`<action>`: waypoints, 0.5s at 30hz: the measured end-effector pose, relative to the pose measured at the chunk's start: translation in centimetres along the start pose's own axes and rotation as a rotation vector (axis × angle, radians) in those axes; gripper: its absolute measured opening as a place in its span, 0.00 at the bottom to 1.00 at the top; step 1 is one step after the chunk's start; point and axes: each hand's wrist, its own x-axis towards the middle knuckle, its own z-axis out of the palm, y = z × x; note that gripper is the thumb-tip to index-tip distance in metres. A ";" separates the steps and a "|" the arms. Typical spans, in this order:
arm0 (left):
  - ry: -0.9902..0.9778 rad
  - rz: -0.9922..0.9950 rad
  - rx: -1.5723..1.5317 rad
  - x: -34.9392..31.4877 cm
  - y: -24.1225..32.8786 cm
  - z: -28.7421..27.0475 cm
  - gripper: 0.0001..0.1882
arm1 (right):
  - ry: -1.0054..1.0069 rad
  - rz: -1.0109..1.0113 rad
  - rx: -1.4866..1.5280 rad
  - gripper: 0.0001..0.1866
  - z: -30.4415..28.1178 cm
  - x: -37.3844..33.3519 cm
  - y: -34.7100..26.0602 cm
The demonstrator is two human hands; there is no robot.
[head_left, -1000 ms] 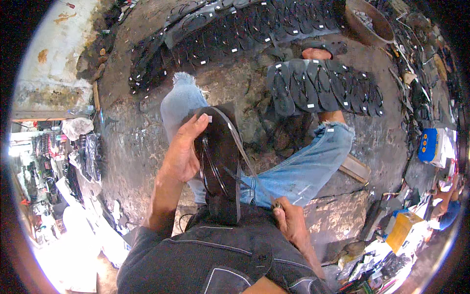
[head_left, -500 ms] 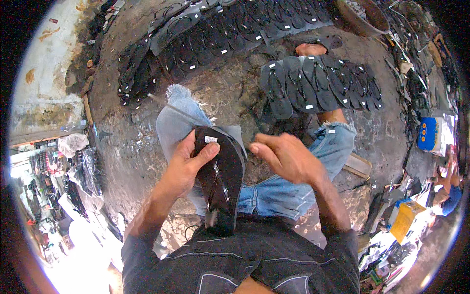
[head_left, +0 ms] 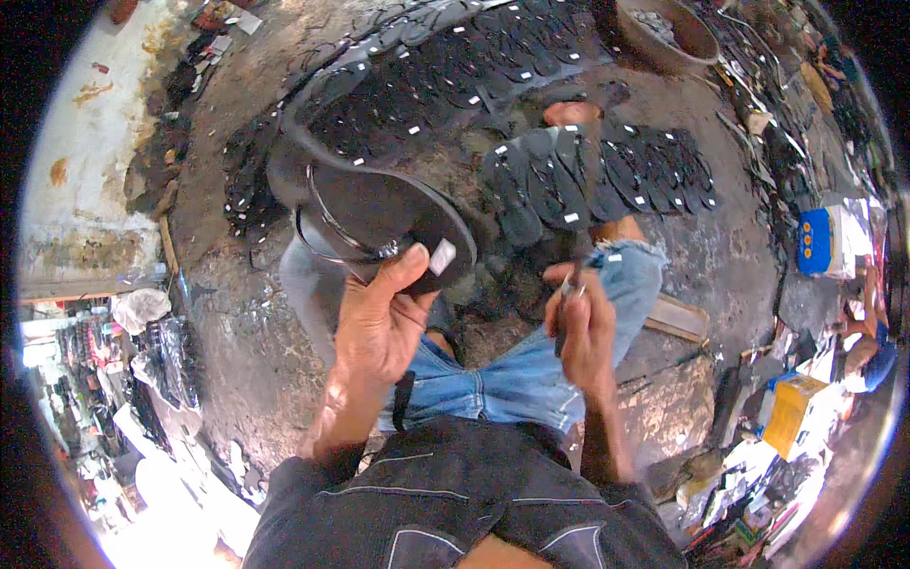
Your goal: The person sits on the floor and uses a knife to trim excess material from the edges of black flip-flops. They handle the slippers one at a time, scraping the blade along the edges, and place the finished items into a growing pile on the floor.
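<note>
Hands: two, bare, set apart. Left hand (head_left: 379, 327), at eight o'clock from centre, closed on one black flip-flop (head_left: 365, 213), thumb over the sole beside a white label (head_left: 443, 256), fingers beneath. The flip-flop lies at ten o'clock, tilted, its glossy strap loop toward the left; a grey strip (head_left: 305, 142) curves off its edge toward eleven, partly blurred. Right hand (head_left: 586, 337), at four o'clock, fingers curled round a slim dark tool (head_left: 566, 289) pointing to twelve, clear of the flip-flop; its far end is indistinct. Below, at six o'clock: dark shirt (head_left: 445, 474) with pale stitching, then blue jeans (head_left: 474, 389) with frayed hems, legs spread. Surface: floor (head_left: 237, 313), worn, stained and patchy. On it: many black flip-flops (head_left: 474, 71) in rows at twelve o'clock, white-labelled; a second labelled row (head_left: 540, 185) between one and two, a bare foot (head_left: 572, 114) just beyond; a brown basin (head_left: 711, 57) past one; a wooden block (head_left: 678, 318) at three. Room: blue-and-white box (head_left: 817, 242) at three; yellow box (head_left: 794, 417) near four amid clutter; another person (head_left: 867, 365) between them, at the rim; pale, flaking wall (head_left: 81, 180) toward ten; whitish plastic bag (head_left: 142, 308) at nine.
</note>
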 end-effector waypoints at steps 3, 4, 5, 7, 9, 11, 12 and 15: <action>-0.115 -0.145 -0.265 -0.4 -3.2 -1.2 0.14 | -0.135 0.058 -0.174 0.27 -0.9 -6.9 -0.8; -0.042 -0.177 -0.250 -0.7 -3.7 -1.4 0.14 | -0.185 0.137 -0.241 0.27 -1.1 -8.8 -0.9; -0.046 -0.190 -0.239 -1.1 -4.2 -1.4 0.14 | -0.216 0.184 -0.269 0.23 -1.6 -10.4 -1.1; -0.106 -0.146 -0.249 -1.8 -4.5 -1.1 0.14 | -0.289 0.321 -0.329 0.18 -2.1 -11.9 -0.9; -0.015 -0.199 -0.185 -2.4 -4.7 -0.9 0.14 | -0.305 0.315 -0.428 0.18 -2.8 -11.6 -0.6; -0.108 -0.166 -0.149 -2.7 -5.0 -1.4 0.15 | -0.256 0.267 -0.489 0.18 -3.5 -9.9 -0.5; -0.098 -0.149 -0.126 -2.8 -5.4 -2.0 0.15 | -0.287 0.258 -0.504 0.18 -3.8 -8.7 -0.4; -0.093 -0.169 -0.040 -3.2 -6.1 -4.6 0.17 | -0.421 0.127 -0.495 0.17 -4.1 -5.3 -1.4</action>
